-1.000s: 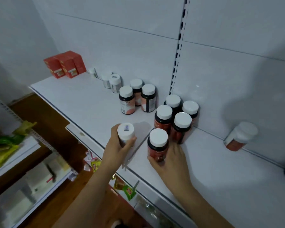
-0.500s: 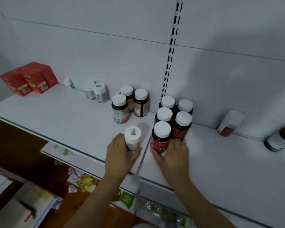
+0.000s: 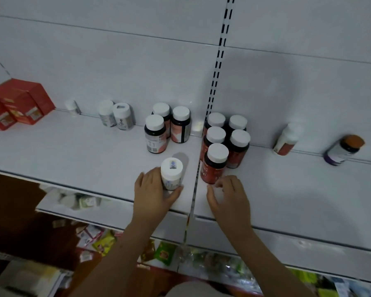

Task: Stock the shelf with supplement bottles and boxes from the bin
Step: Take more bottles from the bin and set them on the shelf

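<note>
My left hand grips a small white bottle that stands upright near the front of the white shelf. My right hand lies just below a dark bottle with a red label and white cap, fingers loosely curled, fingertips at its base or barely off it. That bottle fronts a cluster of several like bottles. Three dark bottles with pale labels stand further left.
Red boxes sit at the shelf's far left, small white bottles by the back wall. To the right a white bottle and an orange-capped bottle lean against the wall. A lower shelf holds colourful packets.
My right hand has let go of the front red-label bottle and drawn back slightly. My left hand keeps hold of the white bottle. The view has shifted right and closer.
</note>
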{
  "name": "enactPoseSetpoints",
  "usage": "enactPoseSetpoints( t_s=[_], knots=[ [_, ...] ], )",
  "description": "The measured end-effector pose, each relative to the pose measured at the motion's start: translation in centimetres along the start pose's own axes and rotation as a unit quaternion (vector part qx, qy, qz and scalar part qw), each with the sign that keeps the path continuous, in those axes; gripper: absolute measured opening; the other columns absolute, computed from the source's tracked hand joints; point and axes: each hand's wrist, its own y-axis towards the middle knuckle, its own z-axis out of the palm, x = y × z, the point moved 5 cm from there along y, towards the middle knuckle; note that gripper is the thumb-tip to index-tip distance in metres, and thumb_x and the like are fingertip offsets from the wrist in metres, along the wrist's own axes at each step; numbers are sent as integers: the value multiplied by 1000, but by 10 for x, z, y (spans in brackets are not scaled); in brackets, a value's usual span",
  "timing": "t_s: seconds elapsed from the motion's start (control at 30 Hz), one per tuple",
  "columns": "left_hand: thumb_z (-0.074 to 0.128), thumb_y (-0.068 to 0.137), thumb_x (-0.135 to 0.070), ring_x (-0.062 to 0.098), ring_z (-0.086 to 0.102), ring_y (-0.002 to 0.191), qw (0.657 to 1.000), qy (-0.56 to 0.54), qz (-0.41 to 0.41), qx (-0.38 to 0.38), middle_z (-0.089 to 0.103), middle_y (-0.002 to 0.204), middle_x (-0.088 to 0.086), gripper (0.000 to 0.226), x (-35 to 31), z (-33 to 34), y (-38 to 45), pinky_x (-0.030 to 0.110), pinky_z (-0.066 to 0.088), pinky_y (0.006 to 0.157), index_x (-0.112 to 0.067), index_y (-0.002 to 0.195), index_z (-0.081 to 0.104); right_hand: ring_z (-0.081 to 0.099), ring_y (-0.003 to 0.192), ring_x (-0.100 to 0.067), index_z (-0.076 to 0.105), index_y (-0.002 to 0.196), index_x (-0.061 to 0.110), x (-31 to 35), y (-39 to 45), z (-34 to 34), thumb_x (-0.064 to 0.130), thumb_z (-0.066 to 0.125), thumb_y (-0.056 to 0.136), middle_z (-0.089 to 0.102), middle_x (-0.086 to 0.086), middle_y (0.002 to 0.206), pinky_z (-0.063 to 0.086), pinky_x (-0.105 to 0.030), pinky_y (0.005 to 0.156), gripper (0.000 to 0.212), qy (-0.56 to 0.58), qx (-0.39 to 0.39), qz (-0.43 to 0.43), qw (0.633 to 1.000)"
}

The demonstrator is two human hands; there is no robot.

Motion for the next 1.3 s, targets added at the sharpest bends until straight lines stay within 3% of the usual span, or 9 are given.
enactPoseSetpoints(
  t_s=[0.07, 0.13, 0.23, 0.3, 0.47, 0.73, 0.97, 1.3],
  knots=[
    [74, 78, -54, 20, 59, 100, 1000, -26, 5, 4, 64, 106, 2, 57, 14, -14, 0, 41, 47, 94, -14, 113, 56, 53, 79, -17, 59, 87, 10, 30, -5, 10, 18, 60, 87, 56, -2, 88, 48, -26, 69, 8, 33, 19, -68, 997],
    [76, 77, -51, 22, 56, 95, 999, -35, -12, -4, 61, 102, 4, 55, 32, -30, 2, 38, 48, 80, -13, 111, 56, 55, 84, -20, 61, 93, 10, 55, -3, 35, 16, 60, 87, 58, -4, 94, 50, -32, 74, 8, 50, 86, -113, 989],
    [78, 78, -42, 27, 51, 98, 995, -35, -87, -33, 56, 104, 9, 53, 69, -55, 7, 40, 45, 80, -8, 113, 54, 54, 109, -26, 55, 127, 9, 78, 8, 83, 27, 58, 89, 57, -7, 122, 50, -42, 93, 42, 4, 188, -89, 978],
    [79, 79, -34, 32, 53, 102, 988, -52, -135, -45, 57, 108, 12, 55, 93, -68, 15, 45, 47, 84, -6, 117, 52, 49, 120, -29, 45, 141, 7, 86, 19, 105, 34, 57, 90, 53, -10, 133, 43, -43, 102, 59, -31, 212, -39, 976],
    [78, 80, -36, 42, 58, 106, 973, -55, -221, -46, 60, 119, 19, 72, 132, -86, 48, 48, 49, 87, -2, 130, 39, 50, 114, -30, 52, 135, 6, 90, 28, 120, 42, 51, 88, 57, -10, 127, 45, -43, 96, 59, -86, 188, -7, 978],
    [71, 84, -42, 37, 60, 100, 978, -23, -208, -16, 65, 106, 13, 55, 158, -73, 114, 42, 42, 82, -7, 118, 45, 51, 112, -28, 60, 125, 9, 85, 26, 124, 43, 46, 89, 58, -7, 124, 46, -42, 94, 52, -73, 161, -22, 984],
    [66, 84, -37, 37, 61, 105, 973, -19, -229, -30, 66, 113, 12, 49, 183, -73, 145, 39, 43, 88, -10, 120, 47, 42, 133, -28, 54, 133, 8, 83, 27, 129, 37, 49, 89, 51, -10, 136, 31, -47, 116, 53, -63, 175, -6, 982],
    [63, 86, -37, 38, 62, 100, 980, 6, -193, -37, 66, 109, 15, 46, 189, -68, 152, 45, 47, 91, -6, 115, 45, 38, 137, -26, 49, 137, 11, 82, 27, 131, 39, 48, 90, 47, -9, 142, 24, -41, 121, 55, -70, 190, -2, 979]
  ],
)
